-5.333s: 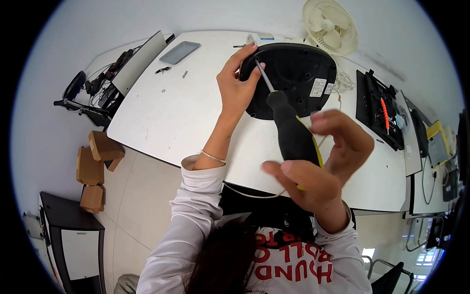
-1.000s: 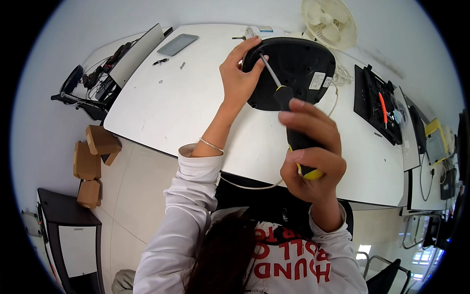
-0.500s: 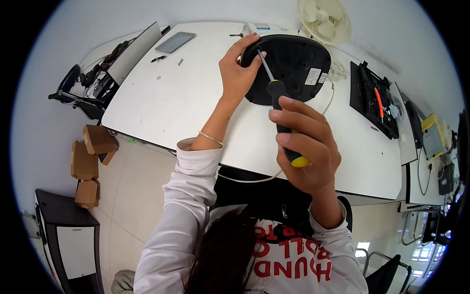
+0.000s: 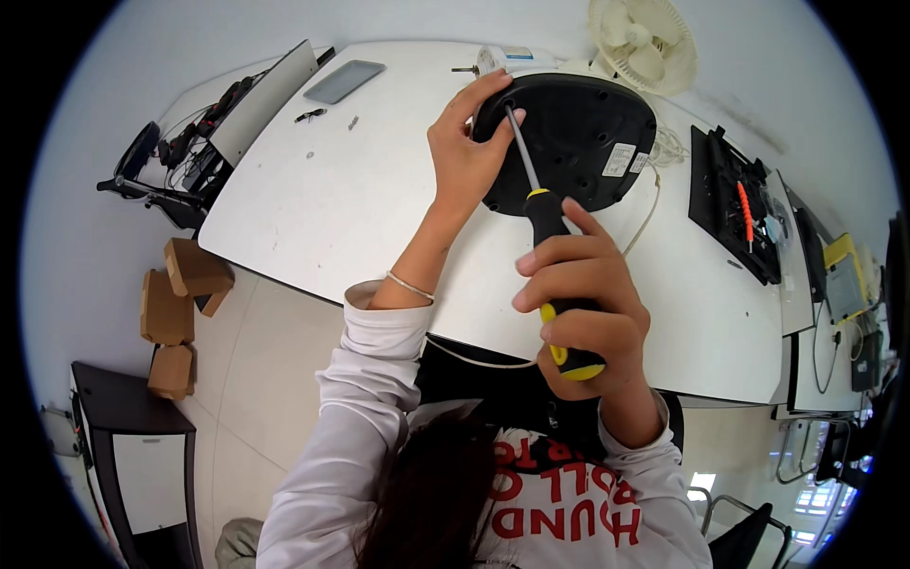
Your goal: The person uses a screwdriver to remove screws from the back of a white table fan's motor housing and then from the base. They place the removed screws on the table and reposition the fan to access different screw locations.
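A black rounded base with several recessed holes and white labels stands tilted up on the white table, its underside toward me. My left hand grips its upper left edge, thumb on the underside and fingers behind the rim. My right hand is wrapped round the black and yellow handle of a screwdriver. The shaft slants up and left, and its tip meets a hole near the base's upper left corner, beside my left thumb. Whether a screw sits in that hole is too small to see.
Cream fan blades and a white housing are behind the base, with a pale cable to its right. A grey tray lies far left. An open black tool case with an orange-handled screwdriver is at right.
My right hand has shifted lower on the screwdriver's handle, and the handle has moved down toward me. The tip remains at the same hole. The whole view has shifted slightly.
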`<state>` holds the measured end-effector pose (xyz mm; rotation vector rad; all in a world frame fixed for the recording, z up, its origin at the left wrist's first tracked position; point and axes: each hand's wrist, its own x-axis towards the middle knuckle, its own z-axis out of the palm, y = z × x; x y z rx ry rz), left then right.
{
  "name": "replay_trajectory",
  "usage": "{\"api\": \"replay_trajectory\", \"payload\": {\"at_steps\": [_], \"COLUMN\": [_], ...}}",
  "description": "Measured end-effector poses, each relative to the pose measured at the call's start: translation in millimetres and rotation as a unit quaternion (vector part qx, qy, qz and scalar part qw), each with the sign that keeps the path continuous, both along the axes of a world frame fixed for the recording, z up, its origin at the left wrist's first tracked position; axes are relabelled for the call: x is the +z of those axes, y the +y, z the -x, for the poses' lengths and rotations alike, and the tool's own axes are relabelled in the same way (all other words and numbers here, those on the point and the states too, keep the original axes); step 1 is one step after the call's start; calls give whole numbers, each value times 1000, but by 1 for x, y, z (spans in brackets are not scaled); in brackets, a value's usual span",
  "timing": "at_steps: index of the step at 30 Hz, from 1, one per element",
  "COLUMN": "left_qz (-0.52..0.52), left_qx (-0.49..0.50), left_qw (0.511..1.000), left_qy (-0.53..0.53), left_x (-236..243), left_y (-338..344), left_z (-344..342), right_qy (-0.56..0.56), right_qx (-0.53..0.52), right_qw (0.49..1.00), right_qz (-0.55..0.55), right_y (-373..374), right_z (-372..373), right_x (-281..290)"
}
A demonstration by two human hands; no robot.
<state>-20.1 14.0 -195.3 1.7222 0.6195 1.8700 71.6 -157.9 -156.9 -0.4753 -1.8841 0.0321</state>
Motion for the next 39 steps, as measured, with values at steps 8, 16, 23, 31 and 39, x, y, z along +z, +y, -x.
{"api": "replay_trajectory", "payload": {"at_steps": [8, 16, 23, 31, 39], "left_qz": [5, -2, -5, 8, 15], "left_qx": [-4, -6, -6, -17, -20], "left_qw": [1000, 1000, 1000, 1000, 1000], "left_qy": [8, 4, 1, -4, -7], "left_x": [-1, -2, -2, -2, -1], "left_y": [1, 1, 3, 2, 1], "left_z": [-1, -1, -3, 0, -1], "right_qy": [38, 13, 56, 50, 120], "right_qx": [17, 35, -14, -110, 11], "right_qw": [999, 999, 997, 993, 992], "right_qz": [-5, 35, 49, -11, 33], "right_y": [0, -2, -4, -13, -9], "right_z": [4, 6, 8, 5, 7], "right_x": [-4, -3, -5, 2, 2]}}
